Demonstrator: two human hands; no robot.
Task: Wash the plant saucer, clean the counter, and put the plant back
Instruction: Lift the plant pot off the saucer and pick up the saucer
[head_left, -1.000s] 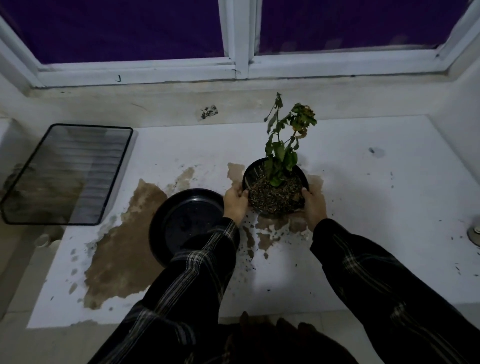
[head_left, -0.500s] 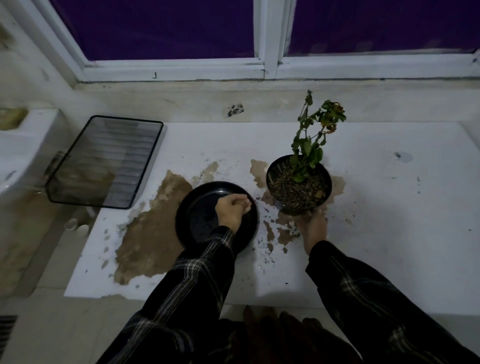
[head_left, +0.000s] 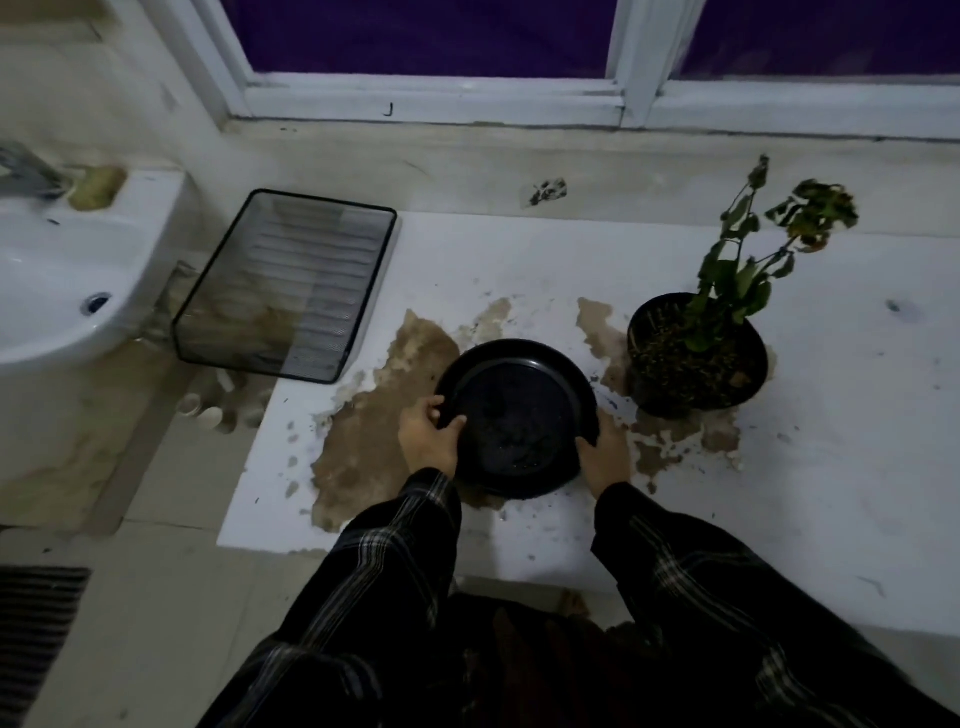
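Observation:
A round black plant saucer (head_left: 519, 395) with bits of dirt inside lies on the white counter (head_left: 831, 467), over a brown muddy stain (head_left: 363, 457). My left hand (head_left: 428, 441) grips its left rim, thumb over the edge. My right hand (head_left: 605, 460) holds its right rim from the near side. The black pot (head_left: 696, 364) with its wilting green plant (head_left: 753, 249) stands on the counter just right of the saucer, free of both hands.
A black mesh tray (head_left: 285, 286) overhangs the counter's left end. A white washbasin (head_left: 57, 280) with a tap is at far left. Brown stains and soil specks surround the pot. A window ledge (head_left: 519, 156) runs along the back. A dark floor mat (head_left: 31, 634) lies lower left.
Both hands let go of the pot, which now stands on the counter. They moved left onto the saucer and took hold of its rim. My view swung left, showing the washbasin.

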